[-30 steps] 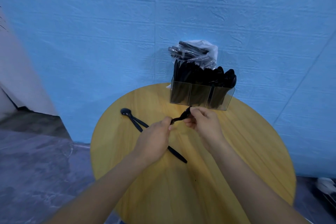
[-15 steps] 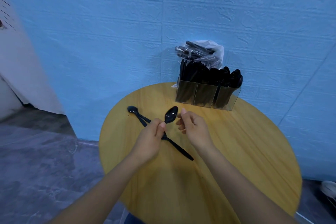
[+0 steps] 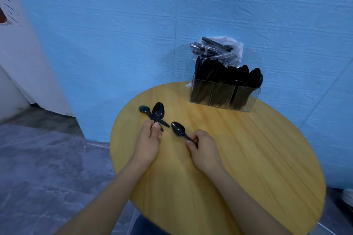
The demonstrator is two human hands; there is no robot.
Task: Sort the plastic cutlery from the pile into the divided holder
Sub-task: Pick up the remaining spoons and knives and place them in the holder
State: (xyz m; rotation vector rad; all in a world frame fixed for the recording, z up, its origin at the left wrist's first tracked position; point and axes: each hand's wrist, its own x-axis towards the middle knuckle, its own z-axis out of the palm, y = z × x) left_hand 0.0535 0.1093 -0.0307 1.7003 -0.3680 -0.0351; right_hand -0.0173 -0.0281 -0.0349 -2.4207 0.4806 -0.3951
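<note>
My left hand (image 3: 148, 143) grips the handle of a black plastic spoon (image 3: 158, 112), bowl pointing up and away. My right hand (image 3: 204, 149) pinches the handle of a second black spoon (image 3: 178, 129), whose bowl points left and sits low over the round wooden table (image 3: 238, 149). A third black spoon (image 3: 144, 109) lies on the table at the left, behind the left hand's spoon, with another black handle (image 3: 165, 123) crossing it. The clear divided holder (image 3: 223, 95) stands at the table's far edge, its three compartments full of upright black cutlery.
A clear plastic bag (image 3: 219, 48) of black cutlery leans against the blue wall behind the holder. The table's left edge drops to a grey floor (image 3: 47, 158). A white wall (image 3: 23, 53) stands at the left.
My right hand has gone from empty to pinching a second spoon off the table. My left hand moved left with its spoon. The camera view swung so the table sits further right.
</note>
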